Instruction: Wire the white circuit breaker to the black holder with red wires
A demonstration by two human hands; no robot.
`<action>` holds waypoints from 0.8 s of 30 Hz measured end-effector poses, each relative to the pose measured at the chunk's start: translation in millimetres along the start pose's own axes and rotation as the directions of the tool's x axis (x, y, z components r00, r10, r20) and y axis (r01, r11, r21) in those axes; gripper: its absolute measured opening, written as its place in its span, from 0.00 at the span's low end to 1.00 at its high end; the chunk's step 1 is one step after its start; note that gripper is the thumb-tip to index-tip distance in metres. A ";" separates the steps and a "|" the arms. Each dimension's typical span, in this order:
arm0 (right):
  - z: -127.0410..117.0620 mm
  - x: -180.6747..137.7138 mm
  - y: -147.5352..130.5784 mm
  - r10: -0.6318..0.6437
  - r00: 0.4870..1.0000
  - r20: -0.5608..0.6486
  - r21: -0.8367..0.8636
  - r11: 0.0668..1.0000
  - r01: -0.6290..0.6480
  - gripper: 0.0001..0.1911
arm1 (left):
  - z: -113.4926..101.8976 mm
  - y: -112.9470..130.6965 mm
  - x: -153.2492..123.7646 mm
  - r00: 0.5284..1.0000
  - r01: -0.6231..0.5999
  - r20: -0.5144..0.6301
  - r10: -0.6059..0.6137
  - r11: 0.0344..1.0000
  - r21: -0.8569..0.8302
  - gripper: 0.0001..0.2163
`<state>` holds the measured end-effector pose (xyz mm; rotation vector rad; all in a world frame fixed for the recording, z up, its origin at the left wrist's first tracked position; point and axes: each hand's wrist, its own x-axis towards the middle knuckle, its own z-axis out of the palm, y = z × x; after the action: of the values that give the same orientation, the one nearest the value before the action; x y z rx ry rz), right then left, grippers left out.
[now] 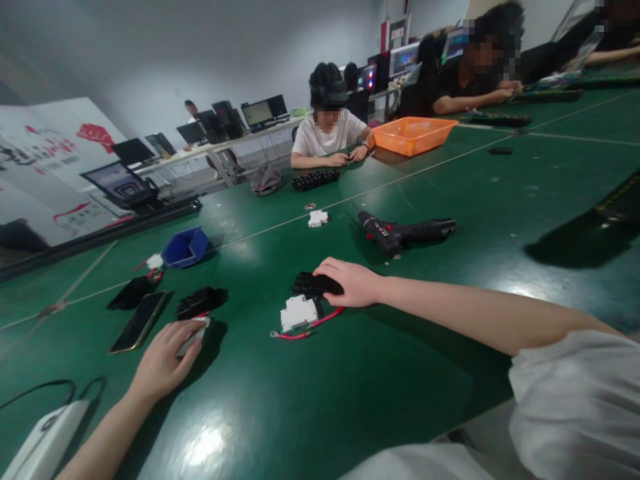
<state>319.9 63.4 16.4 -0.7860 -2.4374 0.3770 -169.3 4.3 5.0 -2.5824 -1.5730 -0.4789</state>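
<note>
My left hand [167,350] is closed around a white block [193,337] that looks like a circuit breaker, low over the table. Just beyond it lies a black block [197,303], with a bit of red at its near edge. My right hand [353,283] grips another black block [313,285] from its right side, with the thumb on the near edge. Against that block rests a white circuit breaker [299,312]. Short red wires [295,336] lie at its base, one ending in a ring terminal.
A cordless drill [395,233] lies beyond my right hand, with another white breaker [317,218] to its left. A phone [140,322], blue bin [185,248] and white power strip [47,437] are on the left. Across the table, a person [327,137] sits beside an orange basket [415,137].
</note>
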 end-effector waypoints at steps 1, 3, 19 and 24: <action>-0.1 0.3 -0.2 0.008 1.000 0.006 0.001 1.000 -0.008 0.27 | -0.6 -1.0 4.7 1.000 -0.003 0.002 0.003 1.000 0.010 0.17; -0.6 0.8 -0.6 0.028 0.999 0.018 0.002 1.000 -0.028 0.26 | -1.3 -2.4 11.6 1.000 -0.018 0.005 0.018 1.000 0.025 0.17; -2.4 3.4 -2.8 0.032 0.999 0.035 0.031 0.999 -0.033 0.25 | 30.6 -19.5 51.2 0.985 0.171 -0.015 -0.173 0.979 -0.108 0.31; -1.2 3.8 -2.4 0.033 0.999 0.027 0.040 0.999 -0.034 0.26 | 52.5 -14.0 110.1 0.993 0.108 -0.021 -0.112 0.983 -0.148 0.32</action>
<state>316.9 63.9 19.9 -0.8103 -2.4357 0.4508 -123.2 116.7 -12.6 -2.5873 -1.7403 -0.6630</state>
